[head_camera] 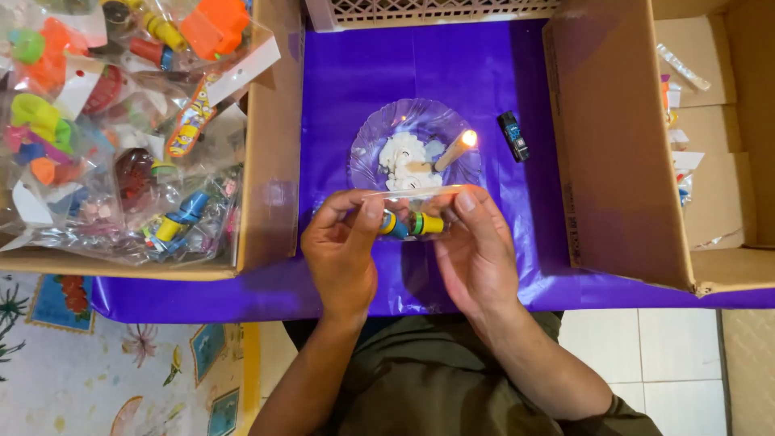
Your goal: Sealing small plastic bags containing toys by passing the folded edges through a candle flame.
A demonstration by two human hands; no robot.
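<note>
A: Where's the packet rn?

B: Small clear plastic bag [412, 211], held btw both hands over the purple cloth [452, 73], just below the glass dish [367, 145]. Left hand [343, 250] pinches the left end, thumb + forefinger closed on the film. Right hand [476, 250] does the same on the right end. Both are narrow pinch grips, not full fists.

A: What's inside?

B: Little toy pieces [410, 224], yellow, blue & green, bunched at the middle. Can't tell exactly what they are.

A: How'd it handle, you reckon?

B: Very light, I'd say. The film looks thin, soft & slick, so it'd crumple and slide if squeezed loosely. Best hold is at the top corners, where it's taken now; that pulls the open edge taut and lets the toys hang low.

A: Anything risky nearby?

B: Yes, a lit candle [454, 149] stands tilted in the dish on a lump of white wax [400, 157], flame near the bag's top edge. Thin plastic would prob. melt fast if it lingers there.

A: Other stuff?

B: Small dark toy car [513, 136] right of the dish. Cardboard box [270, 121] on the left full of bagged toys [121, 129], another box [613, 145] on the right.
</note>
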